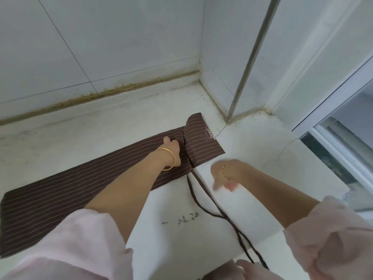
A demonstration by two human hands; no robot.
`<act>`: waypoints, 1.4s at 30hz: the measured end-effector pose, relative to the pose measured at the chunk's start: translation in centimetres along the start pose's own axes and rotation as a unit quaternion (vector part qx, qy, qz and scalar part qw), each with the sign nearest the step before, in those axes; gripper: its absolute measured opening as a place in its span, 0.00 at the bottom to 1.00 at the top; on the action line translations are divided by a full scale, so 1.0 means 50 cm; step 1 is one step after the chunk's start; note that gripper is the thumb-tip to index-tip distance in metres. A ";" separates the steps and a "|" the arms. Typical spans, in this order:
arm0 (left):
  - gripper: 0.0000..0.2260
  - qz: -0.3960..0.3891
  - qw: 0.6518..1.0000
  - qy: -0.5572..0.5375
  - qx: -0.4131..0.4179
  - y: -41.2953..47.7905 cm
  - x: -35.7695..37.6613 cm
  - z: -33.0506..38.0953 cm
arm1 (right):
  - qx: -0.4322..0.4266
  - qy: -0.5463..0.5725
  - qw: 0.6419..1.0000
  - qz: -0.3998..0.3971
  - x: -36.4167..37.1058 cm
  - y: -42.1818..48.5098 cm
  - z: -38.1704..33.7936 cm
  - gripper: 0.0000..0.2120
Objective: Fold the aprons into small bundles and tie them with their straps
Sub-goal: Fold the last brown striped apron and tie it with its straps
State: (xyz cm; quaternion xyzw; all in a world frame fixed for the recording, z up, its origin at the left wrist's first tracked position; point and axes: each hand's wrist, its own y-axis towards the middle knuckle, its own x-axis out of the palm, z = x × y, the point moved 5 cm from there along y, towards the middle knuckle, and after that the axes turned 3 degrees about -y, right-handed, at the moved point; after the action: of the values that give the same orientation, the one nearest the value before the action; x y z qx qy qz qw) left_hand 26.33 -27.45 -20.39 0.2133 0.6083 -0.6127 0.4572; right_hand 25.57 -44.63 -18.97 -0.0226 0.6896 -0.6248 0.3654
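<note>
I am folding the brown striped apron [80, 184], lying as a long strip on the white counter [252, 142], from its far end, where the logo flap [203, 138] is turned over. My left hand [173, 148] is pressing flat beside the flap, fingertips possibly tucked under it. My right hand [224, 174], blurred, is hanging loose and empty near the straps [223, 216]. The next turn is calling for both hands, kept tight.

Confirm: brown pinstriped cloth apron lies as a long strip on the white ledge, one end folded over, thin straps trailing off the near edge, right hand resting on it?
No: the head view shows the left hand resting on the brown pinstriped cloth apron, by the folded end. The blurred right hand is off it. White ledge and thin dark straps are as stated.
</note>
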 end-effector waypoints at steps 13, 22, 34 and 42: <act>0.51 -0.079 0.994 -0.024 -0.071 0.000 0.045 -0.022 | 0.042 0.396 0.803 0.443 -0.074 0.073 0.047 0.12; 0.34 0.055 0.951 -0.302 -0.037 -0.018 0.031 -0.070 | 0.077 0.257 0.718 0.642 -0.087 -0.007 0.050 0.25; 0.18 0.328 0.819 -0.281 -0.378 -0.279 0.084 -0.454 | -0.214 -0.022 0.882 0.420 -0.062 0.021 -0.458 0.20; 0.23 0.216 0.788 -0.221 -0.532 -0.411 0.174 -0.662 | -0.114 -0.116 0.911 0.378 -0.030 0.062 -0.501 0.28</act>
State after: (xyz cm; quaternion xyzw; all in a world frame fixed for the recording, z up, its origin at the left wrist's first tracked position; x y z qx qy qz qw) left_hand -4.54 -2.21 -21.78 -0.0791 0.6581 -0.1079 0.7409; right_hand 14.65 -22.04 -22.19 0.1264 0.6659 -0.3503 0.6464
